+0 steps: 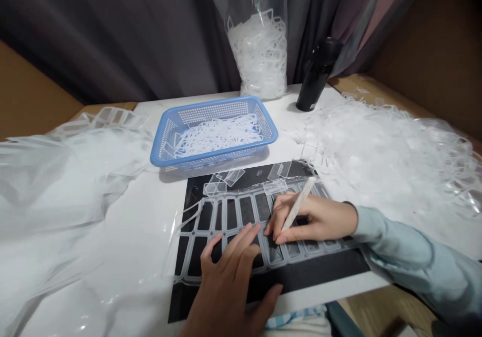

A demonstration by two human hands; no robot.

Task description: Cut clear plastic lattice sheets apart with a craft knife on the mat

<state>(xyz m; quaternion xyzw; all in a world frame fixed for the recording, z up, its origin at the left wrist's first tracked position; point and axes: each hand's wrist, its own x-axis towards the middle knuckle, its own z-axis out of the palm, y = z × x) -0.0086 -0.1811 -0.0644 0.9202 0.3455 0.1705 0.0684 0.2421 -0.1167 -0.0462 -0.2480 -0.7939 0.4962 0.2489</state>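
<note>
A clear plastic sheet [232,214] with two rows of rounded rectangular outlines lies over a black mat [309,271]. My left hand [233,282] rests on the sheet's lower left part, fingers spread and thumb apart. Toward the right of the sheet, my right hand [312,216] grips a whitish pen-like tool [299,204], tilted up to the right. Its lower tip is hidden by my fingers, which touch the sheet near the middle. Small clear rectangular pieces [234,177] lie on the mat above the sheet.
A blue basket [214,161] holds thin white plastic frames. Behind it stands a clear bag [259,55] of similar frames, beside a black bottle [318,76]. Clear sheets [75,176] pile up at left, and a heap of plastic scraps [395,161] covers the right.
</note>
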